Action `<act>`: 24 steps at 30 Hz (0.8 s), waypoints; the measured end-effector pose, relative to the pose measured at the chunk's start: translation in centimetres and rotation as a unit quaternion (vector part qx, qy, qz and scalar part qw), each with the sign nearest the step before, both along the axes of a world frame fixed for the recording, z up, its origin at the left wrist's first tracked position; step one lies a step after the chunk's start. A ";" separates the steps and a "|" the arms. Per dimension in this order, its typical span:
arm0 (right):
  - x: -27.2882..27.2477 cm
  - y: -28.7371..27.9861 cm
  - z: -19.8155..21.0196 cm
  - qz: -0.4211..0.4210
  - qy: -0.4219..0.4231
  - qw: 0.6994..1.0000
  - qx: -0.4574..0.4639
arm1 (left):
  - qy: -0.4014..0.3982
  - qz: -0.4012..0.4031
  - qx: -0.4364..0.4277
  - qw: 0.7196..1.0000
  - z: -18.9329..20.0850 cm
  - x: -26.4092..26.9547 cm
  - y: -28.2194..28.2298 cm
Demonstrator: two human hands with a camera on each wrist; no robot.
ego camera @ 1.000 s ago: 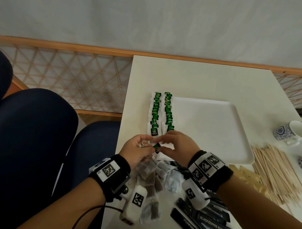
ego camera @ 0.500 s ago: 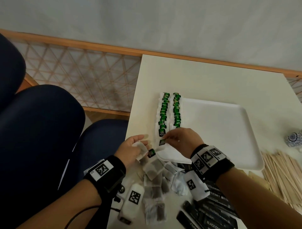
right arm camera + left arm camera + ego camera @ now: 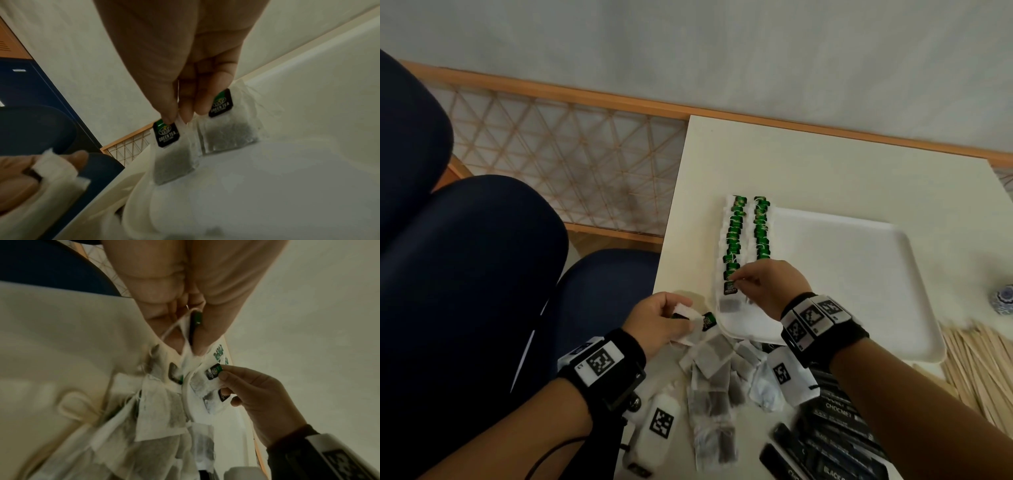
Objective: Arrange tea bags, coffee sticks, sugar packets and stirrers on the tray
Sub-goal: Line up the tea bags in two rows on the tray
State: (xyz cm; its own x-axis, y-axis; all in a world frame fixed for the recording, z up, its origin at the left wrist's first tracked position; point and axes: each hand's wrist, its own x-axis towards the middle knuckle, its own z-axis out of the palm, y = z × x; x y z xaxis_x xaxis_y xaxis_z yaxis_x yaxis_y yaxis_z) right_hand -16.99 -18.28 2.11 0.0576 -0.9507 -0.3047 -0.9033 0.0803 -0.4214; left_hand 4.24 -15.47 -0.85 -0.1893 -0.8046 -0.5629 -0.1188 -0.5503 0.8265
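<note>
On the white surface [image 3: 825,164] | white tray [image 3: 859,291], two tea-bag rows [image 3: 748,233] along its left edge | loose pile [image 3: 715,377] in front | right hand [image 3: 767,284] pinches a bag's tag at the left row's near end | left hand [image 3: 657,325] grips another bag [image 3: 697,323] off-tray | risk: strings may snag and drag the rows askew.

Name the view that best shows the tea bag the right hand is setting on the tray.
Right wrist: the tea bag and its tag fill the frame below the right hand. Head view shows it small; left wrist view shows it blurred.
</note>
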 end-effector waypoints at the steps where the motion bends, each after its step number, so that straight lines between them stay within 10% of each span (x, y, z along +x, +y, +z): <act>1: -0.1 0.1 -0.2 -0.003 -0.002 1.000 -0.005 | -0.010 -0.010 -0.010 1.000 0.0 -0.1 0.0; 12: 1.4 4.1 0.8 0.109 -0.135 0.983 -0.064 | 0.019 -0.026 -0.037 0.999 1.0 -1.9 0.4; 24: -0.9 5.7 1.3 0.019 -0.105 0.994 -0.002 | 0.039 -0.057 -0.033 0.997 0.5 -4.4 0.9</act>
State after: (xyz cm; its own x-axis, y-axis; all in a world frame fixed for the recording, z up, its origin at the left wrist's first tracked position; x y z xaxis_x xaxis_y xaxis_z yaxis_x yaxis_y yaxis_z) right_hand -17.86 -12.63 3.40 0.1550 -0.9480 -0.2779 -0.7975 0.0459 -0.6016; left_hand -0.15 -14.57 -0.37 -0.3237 -0.8098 -0.4893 -0.1110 -0.4810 0.8697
